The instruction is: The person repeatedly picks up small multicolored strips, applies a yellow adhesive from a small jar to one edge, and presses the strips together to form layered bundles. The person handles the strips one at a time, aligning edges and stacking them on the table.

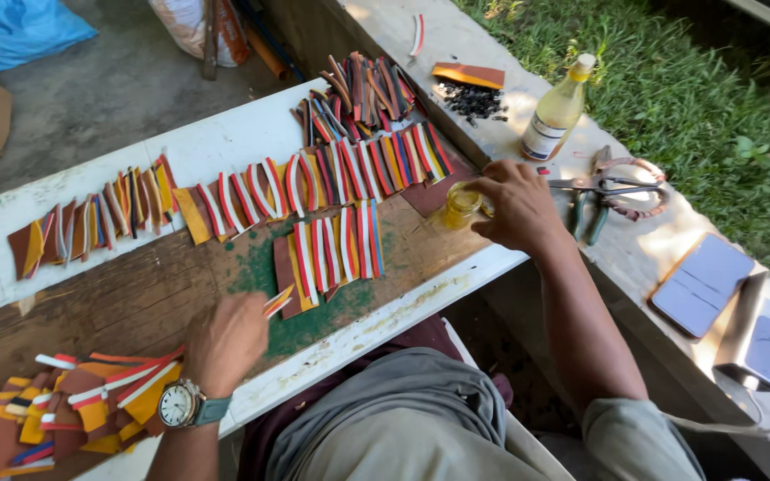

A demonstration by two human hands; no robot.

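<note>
Yellow liquid fills the small round glass jar on the worn wooden board; the right hand curls its fingers around the jar's top. Behind stands a tall clear bottle of pale liquid with a white label. The left hand pinches a thin striped leather strip, beside rows of coloured strips.

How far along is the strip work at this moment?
Done, apparently: rows of striped pieces laid out across the board. In hand: the left hand holds one strip, and the right hand grips a small yellow jar. Left: a loose pile by the left wrist.
</note>
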